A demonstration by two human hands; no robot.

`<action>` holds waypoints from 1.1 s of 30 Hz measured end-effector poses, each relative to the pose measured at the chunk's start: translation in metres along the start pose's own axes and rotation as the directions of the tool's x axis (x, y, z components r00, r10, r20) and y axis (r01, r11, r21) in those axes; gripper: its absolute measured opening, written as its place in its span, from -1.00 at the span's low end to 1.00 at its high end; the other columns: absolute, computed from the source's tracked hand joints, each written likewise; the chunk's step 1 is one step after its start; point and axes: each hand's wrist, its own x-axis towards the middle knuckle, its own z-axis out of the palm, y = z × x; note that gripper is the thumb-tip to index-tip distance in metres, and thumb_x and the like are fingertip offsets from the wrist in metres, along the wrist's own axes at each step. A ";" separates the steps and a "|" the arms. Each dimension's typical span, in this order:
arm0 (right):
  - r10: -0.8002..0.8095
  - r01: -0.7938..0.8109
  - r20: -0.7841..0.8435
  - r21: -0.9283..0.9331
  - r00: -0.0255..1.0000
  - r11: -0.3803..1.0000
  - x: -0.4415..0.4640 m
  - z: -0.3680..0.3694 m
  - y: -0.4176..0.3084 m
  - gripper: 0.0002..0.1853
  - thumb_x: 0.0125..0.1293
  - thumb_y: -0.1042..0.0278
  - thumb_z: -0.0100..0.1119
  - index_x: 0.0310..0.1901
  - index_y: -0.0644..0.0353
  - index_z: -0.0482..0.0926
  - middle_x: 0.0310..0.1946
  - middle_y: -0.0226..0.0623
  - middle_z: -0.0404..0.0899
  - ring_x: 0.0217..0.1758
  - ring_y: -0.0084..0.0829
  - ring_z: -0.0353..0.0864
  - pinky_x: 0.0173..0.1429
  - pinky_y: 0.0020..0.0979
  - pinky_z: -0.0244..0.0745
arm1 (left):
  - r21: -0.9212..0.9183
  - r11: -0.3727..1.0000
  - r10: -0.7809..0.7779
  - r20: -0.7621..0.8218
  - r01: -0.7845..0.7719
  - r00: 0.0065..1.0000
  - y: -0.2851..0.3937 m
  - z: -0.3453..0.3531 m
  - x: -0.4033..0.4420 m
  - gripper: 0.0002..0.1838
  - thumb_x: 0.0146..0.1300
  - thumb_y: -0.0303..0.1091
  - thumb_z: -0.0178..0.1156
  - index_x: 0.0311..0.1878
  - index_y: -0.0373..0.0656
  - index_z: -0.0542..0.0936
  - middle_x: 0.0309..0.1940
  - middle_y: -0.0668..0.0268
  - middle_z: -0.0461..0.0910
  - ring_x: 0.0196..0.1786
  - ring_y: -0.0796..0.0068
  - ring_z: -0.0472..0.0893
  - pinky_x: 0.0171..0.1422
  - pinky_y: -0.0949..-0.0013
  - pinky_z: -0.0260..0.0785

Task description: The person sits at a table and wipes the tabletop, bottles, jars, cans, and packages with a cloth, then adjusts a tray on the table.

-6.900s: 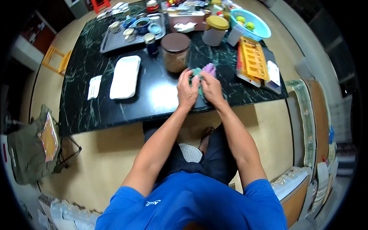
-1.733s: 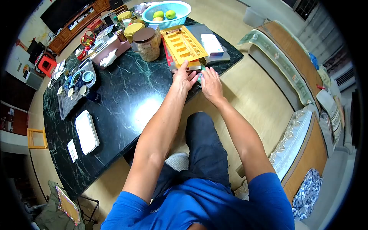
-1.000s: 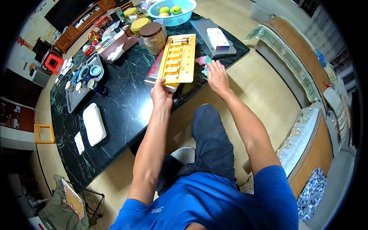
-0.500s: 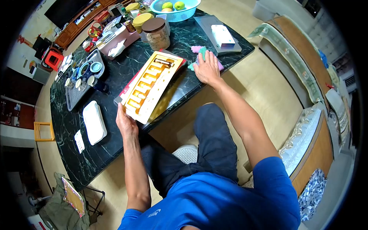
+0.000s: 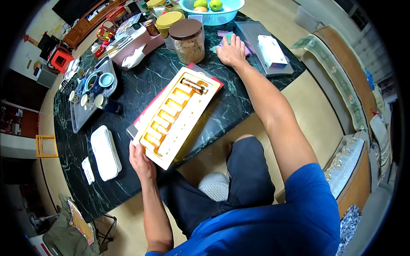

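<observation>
My left hand grips the near corner of a shallow box with a cream-and-gold molded tray; its thumb lies at the edge and the other fingers are partly hidden beneath. One small dark vial lies in the tray's far slot, while the other slots show gold. The tray is tilted, and a red edge shows behind it. My right hand presses palm down on a pink, purple and teal cloth on the dark marble table, fingers bent over it. The brown-lidded jar stands left of that hand.
Right of the cloth, a white box sits on a flat grey case. A blue fruit basket stands at the back. On the left are a tea tray, a dark cup and a white lid-like container.
My right hand has slid the cloth away from the table's front edge, farther back beside the jar. My left hand still holds the tray. The view has shifted a little.
</observation>
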 end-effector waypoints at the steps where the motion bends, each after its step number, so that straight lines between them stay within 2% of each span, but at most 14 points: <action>1: 0.005 -0.005 -0.001 0.002 1.000 1.000 0.013 0.003 0.001 -0.29 0.44 -0.12 -0.03 0.49 0.14 0.28 0.59 0.16 0.01 0.66 0.12 -0.06 0.64 0.12 -0.19 | 0.014 1.000 0.017 -0.009 -0.016 1.000 -0.001 0.000 -0.001 -0.52 0.57 -0.17 0.00 0.31 -0.39 0.38 0.17 0.05 0.58 0.20 0.33 0.64 0.32 0.30 0.49; 3: -0.156 0.155 0.084 0.011 0.984 0.988 0.035 0.006 0.004 -0.34 0.41 -0.10 -0.01 0.45 0.08 0.37 0.59 0.06 0.06 0.66 0.08 -0.03 0.63 0.12 -0.12 | 0.030 1.000 0.010 -0.016 -0.009 1.000 -0.002 0.000 0.000 -0.54 0.56 -0.19 0.02 0.31 -0.38 0.38 0.16 0.06 0.59 0.18 0.34 0.65 0.31 0.30 0.51; 4: -0.232 0.230 0.038 0.056 0.972 0.972 0.040 0.011 0.006 -0.46 0.41 0.01 0.00 0.34 0.03 0.49 0.52 -0.07 0.24 0.62 0.02 0.09 0.59 0.12 0.02 | -0.001 1.000 0.010 -0.033 -0.010 0.999 -0.003 0.000 0.001 -0.49 0.52 -0.23 0.08 0.36 -0.41 0.33 0.17 0.05 0.58 0.18 0.34 0.65 0.31 0.31 0.49; 7: -0.331 0.345 -0.101 0.176 0.938 0.922 0.037 0.023 0.011 -0.56 0.41 0.16 -0.01 0.27 0.03 0.54 0.43 -0.12 0.37 0.58 -0.02 0.19 0.58 0.10 0.09 | 0.001 1.000 -0.005 -0.032 0.005 0.999 -0.003 0.000 -0.001 -0.43 0.47 -0.26 0.16 0.39 -0.44 0.31 0.14 0.07 0.58 0.13 0.38 0.65 0.27 0.35 0.48; 8: -0.379 0.395 -0.110 0.215 0.919 0.893 0.031 0.023 0.009 -0.59 0.40 0.30 -0.01 0.25 0.01 0.56 0.39 -0.14 0.44 0.54 -0.01 0.27 0.59 0.10 0.09 | 0.005 1.000 0.007 -0.036 -0.006 0.999 -0.002 0.002 0.000 -0.43 0.46 -0.26 0.16 0.38 -0.44 0.31 0.13 0.08 0.58 0.12 0.39 0.65 0.26 0.36 0.48; 11: -0.452 0.425 0.005 0.330 0.892 0.843 -0.001 0.011 0.010 -0.60 0.38 0.35 -0.02 0.21 0.02 0.59 0.40 -0.16 0.45 0.53 0.00 0.29 0.61 0.11 0.05 | 0.080 0.996 0.053 -0.055 -0.049 0.997 -0.006 0.003 0.003 -0.47 0.45 -0.15 0.15 0.29 -0.36 0.38 0.08 0.07 0.62 0.06 0.34 0.71 0.17 0.32 0.60; 12: -0.490 0.483 -0.073 0.351 0.868 0.803 -0.016 0.011 0.010 -0.64 0.36 0.38 -0.01 0.14 0.05 0.62 0.38 -0.15 0.47 0.52 0.00 0.32 0.61 0.13 0.05 | 0.087 0.995 0.049 -0.051 -0.044 0.998 -0.005 0.005 0.003 -0.46 0.44 -0.14 0.16 0.29 -0.36 0.39 0.08 0.07 0.62 0.06 0.34 0.72 0.17 0.33 0.60; 13: -0.513 0.483 -0.029 0.385 0.858 0.786 -0.031 -0.002 0.010 -0.65 0.32 0.41 0.00 0.09 0.03 0.65 0.35 -0.16 0.51 0.54 -0.03 0.32 0.61 0.14 0.03 | 0.096 0.995 0.044 -0.046 -0.039 0.998 -0.002 0.006 0.002 -0.45 0.43 -0.13 0.17 0.29 -0.36 0.39 0.08 0.07 0.63 0.05 0.34 0.72 0.17 0.34 0.60; 14: -0.515 0.465 -0.007 0.441 0.857 0.768 -0.045 -0.008 0.012 -0.65 0.30 0.43 0.00 0.07 0.02 0.66 0.34 -0.17 0.53 0.54 -0.04 0.31 0.62 0.14 0.02 | 0.020 0.999 -0.038 -0.014 0.038 0.999 0.004 0.007 0.001 -0.43 0.44 -0.23 0.20 0.34 -0.42 0.35 0.11 0.06 0.62 0.13 0.39 0.66 0.27 0.34 0.49; 17: -0.526 0.420 0.022 0.574 0.850 0.703 -0.084 -0.029 0.020 -0.69 0.22 0.49 0.03 -0.06 0.04 0.69 0.29 -0.18 0.60 0.53 -0.05 0.35 0.63 0.14 0.01 | -0.025 0.982 -0.186 0.020 0.187 0.982 0.011 0.002 0.007 -0.49 0.43 -0.24 0.21 0.29 -0.40 0.43 0.14 0.07 0.63 0.13 0.37 0.68 0.27 0.33 0.51; 22: -0.514 0.377 0.092 0.574 0.853 0.727 -0.138 -0.068 0.048 -0.71 0.21 0.48 0.05 -0.09 0.05 0.68 0.25 -0.20 0.62 0.52 -0.10 0.38 0.64 0.09 0.04 | -0.181 0.898 -0.401 0.039 0.401 0.915 0.022 -0.004 0.015 -0.49 0.36 -0.37 0.27 0.29 -0.43 0.44 0.16 0.08 0.64 0.16 0.27 0.68 0.34 0.26 0.52; 24: -0.475 0.347 0.106 0.548 0.873 0.761 -0.146 -0.066 0.058 -0.71 0.22 0.48 0.05 -0.07 0.04 0.68 0.26 -0.20 0.62 0.52 -0.10 0.38 0.64 0.08 0.04 | -0.216 0.891 -0.398 0.056 0.400 0.916 0.019 -0.003 0.013 -0.50 0.36 -0.39 0.27 0.29 -0.43 0.44 0.16 0.08 0.64 0.16 0.26 0.68 0.34 0.24 0.53; 26: -0.364 0.370 -0.099 0.426 0.926 0.826 -0.153 -0.061 0.061 -0.71 0.25 0.44 0.09 -0.02 0.04 0.66 0.26 -0.18 0.60 0.50 -0.09 0.40 0.62 0.09 0.07 | -0.269 0.875 -0.400 0.070 0.404 0.914 0.009 -0.005 0.015 -0.51 0.35 -0.43 0.25 0.29 -0.41 0.44 0.17 0.07 0.63 0.17 0.22 0.68 0.33 0.20 0.55; 33: -0.304 0.376 -0.267 0.286 0.915 0.881 -0.218 -0.078 0.060 -0.75 0.28 0.46 0.20 0.00 0.12 0.64 0.16 -0.19 0.64 0.36 -0.07 0.51 0.49 0.02 0.29 | -0.288 0.890 -0.338 0.105 0.354 0.935 -0.004 0.045 0.014 -0.55 0.36 -0.45 0.24 0.28 -0.39 0.47 0.13 0.07 0.65 0.13 0.24 0.69 0.26 0.22 0.59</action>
